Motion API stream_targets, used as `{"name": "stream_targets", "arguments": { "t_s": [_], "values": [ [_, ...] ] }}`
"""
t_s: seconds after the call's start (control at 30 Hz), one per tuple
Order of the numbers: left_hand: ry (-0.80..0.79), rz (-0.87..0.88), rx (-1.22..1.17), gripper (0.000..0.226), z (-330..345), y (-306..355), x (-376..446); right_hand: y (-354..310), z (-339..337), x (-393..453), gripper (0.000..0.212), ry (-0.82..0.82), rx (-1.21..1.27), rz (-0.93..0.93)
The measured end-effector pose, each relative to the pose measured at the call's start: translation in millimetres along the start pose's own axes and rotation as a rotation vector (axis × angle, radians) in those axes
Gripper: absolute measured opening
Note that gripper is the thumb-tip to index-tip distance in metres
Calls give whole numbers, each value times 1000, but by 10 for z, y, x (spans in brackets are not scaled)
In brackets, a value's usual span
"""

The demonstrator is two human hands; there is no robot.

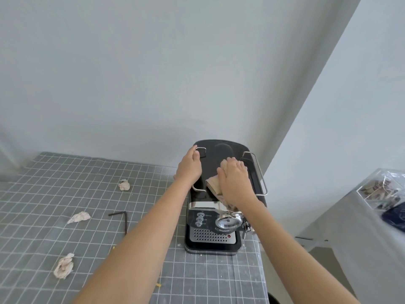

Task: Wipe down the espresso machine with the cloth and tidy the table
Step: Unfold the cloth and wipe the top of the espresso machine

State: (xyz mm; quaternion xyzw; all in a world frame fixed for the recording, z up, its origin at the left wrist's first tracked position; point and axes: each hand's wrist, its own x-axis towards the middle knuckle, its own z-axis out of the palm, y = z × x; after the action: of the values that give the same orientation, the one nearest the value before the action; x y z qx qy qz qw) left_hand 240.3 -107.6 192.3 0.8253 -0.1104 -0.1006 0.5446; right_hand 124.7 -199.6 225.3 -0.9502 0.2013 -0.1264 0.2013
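A black and chrome espresso machine stands at the table's right edge, seen from above. My right hand lies flat on a beige cloth and presses it onto the machine's black top. My left hand rests on the top's left side, fingers reaching the wire rail there; the frame does not show whether they curl round it. Three crumpled paper wads lie on the grey checked tablecloth: one far, one in the middle, one near.
A bent black metal rod lies left of the machine. White crumbs and small yellow bits dot the cloth near the front. A second covered table with a clear plastic box stands to the right across a gap. A white wall is behind.
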Motion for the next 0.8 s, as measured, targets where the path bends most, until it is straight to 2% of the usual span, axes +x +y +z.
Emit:
{"name": "stream_targets", "arguments": {
  "t_s": [0.13, 0.2, 0.3, 0.37, 0.43, 0.5, 0.6, 0.7, 0.8],
  "values": [
    [-3, 9, 14, 50, -11, 18, -29, -28, 137, 662, 43, -61, -56, -2],
    [-5, 11, 19, 52, -26, 19, -28, -17, 146, 624, 45, -88, -117, -98],
    [-1, 27, 28, 49, -27, 27, -26, 74, 42, 206, 45, -123, -17, -231],
    [-7, 39, 46, 48, -21, 17, -24, 142, -28, -39, 49, -118, 109, -185],
    [-1, 43, 60, 46, -16, 3, -17, 134, -90, 0, 52, -117, 127, -130],
    [16, 42, 76, 45, -16, 0, -8, 56, -104, 261, 48, -117, 83, -130],
    [27, 36, 76, 44, -12, -4, -7, -30, -83, 739, 30, -149, 44, -99],
    [39, 25, 93, 45, -5, -19, 12, -21, 18, 904, 38, -168, -22, -121],
    [32, 30, 99, 46, 41, -39, 24, 35, -12, 473, 44, -116, -96, -201]
  ]
}}
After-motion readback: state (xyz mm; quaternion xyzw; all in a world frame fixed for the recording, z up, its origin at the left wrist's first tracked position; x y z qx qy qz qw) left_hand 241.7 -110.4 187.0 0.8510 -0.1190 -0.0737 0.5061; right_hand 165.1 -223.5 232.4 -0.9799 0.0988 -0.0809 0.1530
